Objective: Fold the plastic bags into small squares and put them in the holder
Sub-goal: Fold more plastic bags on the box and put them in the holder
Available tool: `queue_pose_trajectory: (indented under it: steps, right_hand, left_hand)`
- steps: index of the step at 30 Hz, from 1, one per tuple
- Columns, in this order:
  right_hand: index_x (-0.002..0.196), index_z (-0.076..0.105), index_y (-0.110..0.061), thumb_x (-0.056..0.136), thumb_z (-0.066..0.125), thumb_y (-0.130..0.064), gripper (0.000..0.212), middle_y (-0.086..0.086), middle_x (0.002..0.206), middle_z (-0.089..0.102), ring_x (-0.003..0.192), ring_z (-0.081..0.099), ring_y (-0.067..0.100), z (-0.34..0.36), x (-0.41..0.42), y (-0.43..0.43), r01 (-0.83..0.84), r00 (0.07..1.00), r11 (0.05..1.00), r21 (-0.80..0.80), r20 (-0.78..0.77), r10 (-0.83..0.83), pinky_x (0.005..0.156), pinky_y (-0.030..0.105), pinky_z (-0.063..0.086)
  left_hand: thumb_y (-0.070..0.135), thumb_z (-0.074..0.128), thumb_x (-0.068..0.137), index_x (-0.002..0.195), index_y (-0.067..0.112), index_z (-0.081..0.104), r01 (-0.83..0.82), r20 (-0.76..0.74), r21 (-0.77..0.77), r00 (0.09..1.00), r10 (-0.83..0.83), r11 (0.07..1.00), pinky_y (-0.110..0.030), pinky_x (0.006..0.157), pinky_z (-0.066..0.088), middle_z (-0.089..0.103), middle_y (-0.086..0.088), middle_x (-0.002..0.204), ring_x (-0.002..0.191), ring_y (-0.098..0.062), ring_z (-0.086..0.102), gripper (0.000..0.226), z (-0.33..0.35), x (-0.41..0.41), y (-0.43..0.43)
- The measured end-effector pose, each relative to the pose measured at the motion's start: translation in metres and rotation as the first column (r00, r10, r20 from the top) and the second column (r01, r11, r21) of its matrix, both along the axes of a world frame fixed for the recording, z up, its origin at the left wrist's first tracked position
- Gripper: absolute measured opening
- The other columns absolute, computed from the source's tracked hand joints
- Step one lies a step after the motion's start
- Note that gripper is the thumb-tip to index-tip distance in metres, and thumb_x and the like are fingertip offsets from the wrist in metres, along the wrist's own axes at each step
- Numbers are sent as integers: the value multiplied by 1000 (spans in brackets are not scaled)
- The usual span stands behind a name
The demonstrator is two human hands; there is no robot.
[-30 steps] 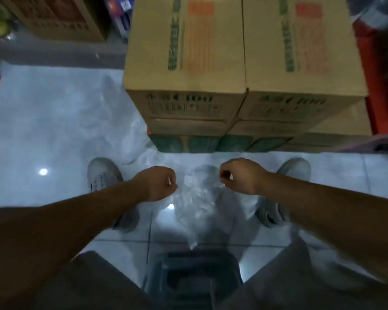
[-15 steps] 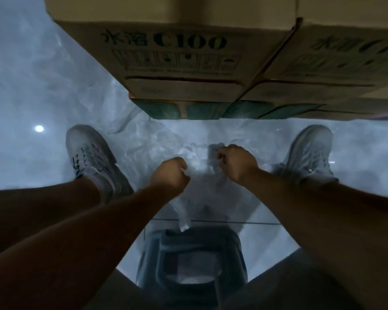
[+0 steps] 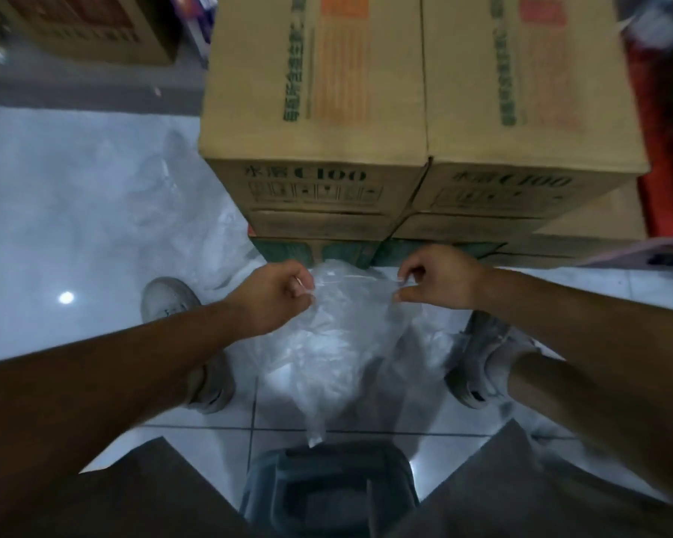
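Note:
A clear, crumpled plastic bag (image 3: 339, 339) hangs between my hands above the tiled floor. My left hand (image 3: 276, 297) pinches its upper left edge and my right hand (image 3: 440, 277) pinches its upper right edge, stretching the top edge flat. The bag's lower tip dangles just over a dark grey plastic stool (image 3: 331, 487) between my knees. More clear plastic bags (image 3: 195, 242) lie loose on the floor to the left, beside the boxes.
Stacked cardboard boxes (image 3: 405, 110) stand right in front of my hands. My two grey shoes (image 3: 168, 300) (image 3: 486, 363) flank the bag. Another carton (image 3: 90, 25) sits at the far left, and something red (image 3: 665, 157) borders the boxes on the right.
My hands have lifted the bag off the floor and moved apart, spreading its top edge. The view has tilted back up to show the box tops.

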State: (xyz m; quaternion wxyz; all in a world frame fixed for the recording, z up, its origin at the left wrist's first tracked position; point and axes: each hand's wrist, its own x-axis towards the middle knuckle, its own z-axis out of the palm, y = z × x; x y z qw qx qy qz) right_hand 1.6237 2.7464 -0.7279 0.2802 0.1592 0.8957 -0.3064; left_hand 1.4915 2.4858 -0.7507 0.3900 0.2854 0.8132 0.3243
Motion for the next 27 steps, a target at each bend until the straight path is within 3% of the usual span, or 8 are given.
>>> queue_pose_trajectory:
  steps: [5, 8, 12, 15, 18, 21, 25, 27]
  right_hand:
    - [136, 59, -21, 86, 68, -58, 63, 2, 128, 59, 116, 57, 22, 93, 0, -4, -91, 986, 969, 231, -113, 120, 98, 36, 48]
    - [134, 59, -25, 88, 61, -64, 61, -2, 128, 62, 115, 60, 19, 158, 9, -19, -94, 968, 946, 311, -193, 160, 97, 38, 50]
    - [119, 65, -34, 72, 72, -70, 59, -21, 107, 64, 95, 60, -3, 215, 16, -47, 17, 942, 992, 123, -336, 26, 84, 20, 50]
    - [117, 66, -31, 67, 77, -67, 63, -16, 104, 67, 91, 65, -2, 215, 6, -56, 71, 901, 997, 0, -428, -64, 83, 28, 58]
    - [106, 69, -24, 80, 83, -36, 32, -3, 94, 68, 63, 70, 12, 209, -11, -59, 165, 834, 958, -233, -485, -262, 60, 34, 61]
    - [92, 70, -14, 90, 75, -14, 5, 10, 82, 70, 55, 68, 16, 215, -29, -55, 221, 758, 893, -391, -507, -410, 45, 30, 52]
    - [91, 70, -5, 91, 71, -7, 1, 8, 71, 68, 61, 67, 15, 231, -47, -30, 242, 657, 804, -544, -518, -548, 61, 29, 59]
    - [90, 71, -8, 91, 71, -8, 1, 5, 72, 69, 66, 68, 16, 235, -54, -15, 249, 634, 744, -621, -476, -609, 72, 33, 61]
  left_hand:
    - [0, 68, 91, 89, 10, 65, -77, 63, 163, 996, 67, 984, -20, 56, 47, 58, 3, 65, 53, -4, 55, 11, 84, 4, 15]
    - [3, 68, 92, 83, 11, 66, -125, 69, 235, 991, 111, 964, -19, 55, 45, 56, -7, 68, 53, -8, 52, 13, 138, 9, 21]
    - [10, 73, 91, 85, 9, 69, -208, 118, 346, 977, 177, 915, -21, 53, 46, 61, -6, 67, 55, -10, 54, 7, 191, 12, 29]
    - [6, 71, 92, 86, 7, 68, -276, 169, 404, 959, 225, 872, -18, 52, 46, 62, 0, 60, 52, -8, 54, 7, 218, 10, 42]
    - [4, 70, 92, 88, 6, 68, -318, 186, 468, 947, 260, 824, -16, 56, 49, 61, 5, 57, 55, -7, 57, 5, 234, 4, 51]
    - [4, 71, 91, 98, 6, 67, -332, 196, 545, 943, 269, 770, -18, 68, 52, 65, 0, 67, 65, -10, 61, 7, 243, -6, 56]
    - [11, 78, 86, 123, 18, 61, -357, 120, 615, 924, 364, 703, -22, 80, 53, 64, -5, 101, 85, -13, 60, 41, 244, -25, 61]
    - [23, 82, 82, 129, 24, 56, -332, -23, 542, 913, 408, 772, -23, 87, 53, 59, 3, 115, 98, -8, 59, 54, 245, -33, 65]
